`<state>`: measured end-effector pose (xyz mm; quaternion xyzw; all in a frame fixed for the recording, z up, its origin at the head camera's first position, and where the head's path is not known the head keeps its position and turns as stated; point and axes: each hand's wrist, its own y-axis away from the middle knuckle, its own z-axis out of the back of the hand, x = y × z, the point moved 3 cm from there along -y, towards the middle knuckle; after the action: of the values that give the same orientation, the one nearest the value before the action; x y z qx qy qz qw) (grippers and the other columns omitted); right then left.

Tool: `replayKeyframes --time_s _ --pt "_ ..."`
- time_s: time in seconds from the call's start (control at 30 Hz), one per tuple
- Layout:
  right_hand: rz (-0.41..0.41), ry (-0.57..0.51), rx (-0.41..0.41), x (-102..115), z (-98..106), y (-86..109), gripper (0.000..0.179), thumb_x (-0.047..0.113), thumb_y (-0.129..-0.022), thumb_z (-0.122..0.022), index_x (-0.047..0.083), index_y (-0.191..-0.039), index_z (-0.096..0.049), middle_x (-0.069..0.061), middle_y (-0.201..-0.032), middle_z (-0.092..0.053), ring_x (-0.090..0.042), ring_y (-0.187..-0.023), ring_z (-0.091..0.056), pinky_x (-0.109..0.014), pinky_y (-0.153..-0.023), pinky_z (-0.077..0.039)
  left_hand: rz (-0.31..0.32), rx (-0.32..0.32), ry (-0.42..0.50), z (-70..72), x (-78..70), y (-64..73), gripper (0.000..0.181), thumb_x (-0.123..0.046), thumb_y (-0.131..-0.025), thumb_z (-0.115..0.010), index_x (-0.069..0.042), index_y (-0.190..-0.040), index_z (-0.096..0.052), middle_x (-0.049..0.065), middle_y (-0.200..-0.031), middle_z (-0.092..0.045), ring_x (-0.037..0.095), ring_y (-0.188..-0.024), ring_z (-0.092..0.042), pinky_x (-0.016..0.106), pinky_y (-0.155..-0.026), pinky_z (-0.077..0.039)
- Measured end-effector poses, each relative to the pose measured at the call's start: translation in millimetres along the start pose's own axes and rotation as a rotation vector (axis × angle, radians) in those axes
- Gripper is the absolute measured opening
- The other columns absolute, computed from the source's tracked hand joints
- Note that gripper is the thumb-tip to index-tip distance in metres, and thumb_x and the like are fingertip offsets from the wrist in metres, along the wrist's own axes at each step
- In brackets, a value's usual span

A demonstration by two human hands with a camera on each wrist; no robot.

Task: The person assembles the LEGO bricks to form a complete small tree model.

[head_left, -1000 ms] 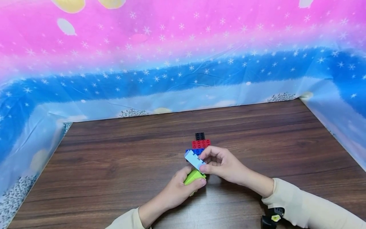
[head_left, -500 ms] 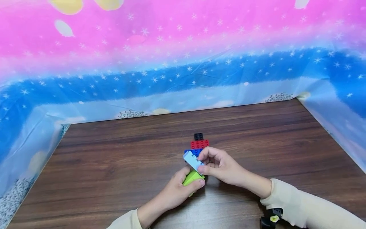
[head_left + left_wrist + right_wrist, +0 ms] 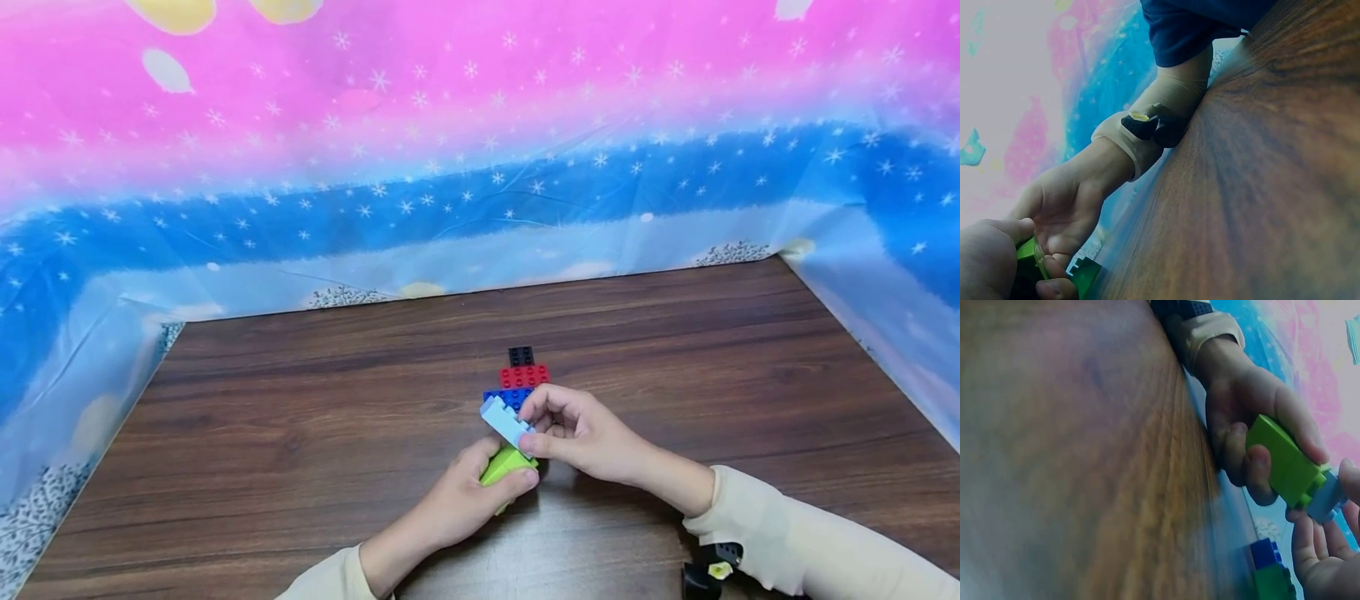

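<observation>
Left hand (image 3: pixel 468 493) curled firmly round the green block (image 3: pixel 502 468); right hand (image 3: pixel 596 440) pinching the light blue block (image 3: pixel 502 422) at the green block's studded end, nearer the person than the red block (image 3: pixel 523 377); full seating cannot be told; best practice, likely: square edges, brace green, press evenly.

Soft glare on near tabletop (image 3: pixel 555 550)

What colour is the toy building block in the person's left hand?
Lime green; the toy building block shows best in the right wrist view.
</observation>
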<state>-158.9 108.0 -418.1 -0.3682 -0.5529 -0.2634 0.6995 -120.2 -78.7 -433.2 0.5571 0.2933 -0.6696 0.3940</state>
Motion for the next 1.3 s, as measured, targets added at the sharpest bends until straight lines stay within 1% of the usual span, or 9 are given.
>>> replayKeyframes --time_s 0.1,0.33,0.43,0.67,0.73,0.87,1.0,1.1,1.3 --pt "-0.009 0.008 -0.002 0.8 -0.4 0.3 0.017 0.008 -0.100 -0.073 0.000 -0.110 -0.062 -0.011 -0.097 -0.063 -0.016 -0.085 -0.062 -0.021 -0.068 -0.054 -0.003 -0.004 0.004 0.0 0.1 -0.1 0.036 -0.024 -0.104 -0.067 0.002 -0.127 -0.059 0.001 -0.082 -0.059 0.010 -0.069 -0.055 0.021 -0.058 -0.047" --pt "-0.013 0.048 -0.008 5.2 0.6 0.7 0.015 0.007 -0.100 -0.073 0.002 -0.110 -0.062 -0.009 -0.096 -0.065 -0.016 -0.083 -0.062 -0.022 -0.064 -0.053 0.017 0.006 -0.014 -0.2 -0.7 -1.0 0.044 -0.028 -0.104 -0.068 0.001 -0.135 -0.057 0.003 -0.086 -0.061 0.012 -0.073 -0.057 0.023 -0.060 -0.048" --pt "-0.025 0.040 -0.008 5.0 0.9 1.0 0.017 0.007 -0.100 -0.073 0.001 -0.112 -0.063 -0.010 -0.097 -0.065 -0.016 -0.085 -0.063 -0.023 -0.066 -0.055 0.021 0.011 -0.010 -0.1 -0.6 -1.5 0.046 -0.028 -0.104 -0.068 0.001 -0.138 -0.055 0.003 -0.087 -0.061 0.012 -0.073 -0.057 0.023 -0.060 -0.048" --pt "-0.043 0.019 0.000 3.0 4.2 1.3 0.016 0.006 -0.099 -0.074 0.001 -0.110 -0.064 -0.011 -0.097 -0.065 -0.017 -0.085 -0.063 -0.022 -0.067 -0.055 0.026 0.022 -0.021 -0.3 0.7 -2.8 0.054 -0.029 -0.103 -0.069 -0.002 -0.147 -0.053 0.003 -0.089 -0.061 0.012 -0.076 -0.057 0.023 -0.063 -0.050" --pt "-0.047 0.016 -0.002 2.6 4.2 1.7 0.017 0.007 -0.099 -0.074 0.001 -0.110 -0.063 -0.011 -0.097 -0.065 -0.017 -0.085 -0.063 -0.022 -0.067 -0.055 0.026 0.021 -0.026 -0.2 1.0 -3.0 0.052 -0.029 -0.104 -0.068 -0.002 -0.146 -0.053 0.003 -0.089 -0.062 0.012 -0.075 -0.058 0.023 -0.063 -0.050" --pt "-0.042 0.017 -0.028 1.6 2.7 2.8 0.019 0.007 -0.099 -0.075 0.000 -0.111 -0.063 -0.011 -0.098 -0.065 -0.016 -0.085 -0.063 -0.022 -0.067 -0.056 0.022 0.025 -0.006 -1.1 0.6 -3.6 0.045 -0.027 -0.104 -0.067 0.000 -0.139 -0.056 0.002 -0.086 -0.061 0.011 -0.073 -0.057 0.023 -0.061 -0.049" --pt "-0.030 0.025 -0.042 2.0 0.2 3.2 0.020 0.008 -0.099 -0.075 -0.001 -0.113 -0.063 -0.010 -0.098 -0.065 -0.015 -0.085 -0.064 -0.023 -0.067 -0.056 0.026 0.030 0.012 -0.8 1.9 -4.2 0.045 -0.026 -0.105 -0.067 0.001 -0.139 -0.056 0.002 -0.085 -0.061 0.010 -0.071 -0.056 0.022 -0.060 -0.048" --pt "-0.023 0.026 -0.018 3.3 -0.2 2.6 0.020 0.009 -0.099 -0.075 0.000 -0.113 -0.064 -0.010 -0.097 -0.066 -0.015 -0.084 -0.064 -0.023 -0.065 -0.056 0.033 0.035 0.000 -0.1 2.8 -3.7 0.044 -0.027 -0.104 -0.068 0.000 -0.137 -0.057 0.001 -0.084 -0.062 0.009 -0.070 -0.056 0.021 -0.060 -0.047" --pt "-0.018 0.011 0.025 3.8 -0.6 1.9 0.020 0.011 -0.099 -0.076 0.000 -0.111 -0.064 -0.011 -0.093 -0.067 -0.015 -0.082 -0.064 -0.023 -0.061 -0.053 0.033 0.050 -0.027 -0.1 2.7 -2.0 0.036 -0.029 -0.104 -0.068 0.001 -0.123 -0.062 0.000 -0.082 -0.062 0.008 -0.068 -0.055 0.021 -0.058 -0.046"
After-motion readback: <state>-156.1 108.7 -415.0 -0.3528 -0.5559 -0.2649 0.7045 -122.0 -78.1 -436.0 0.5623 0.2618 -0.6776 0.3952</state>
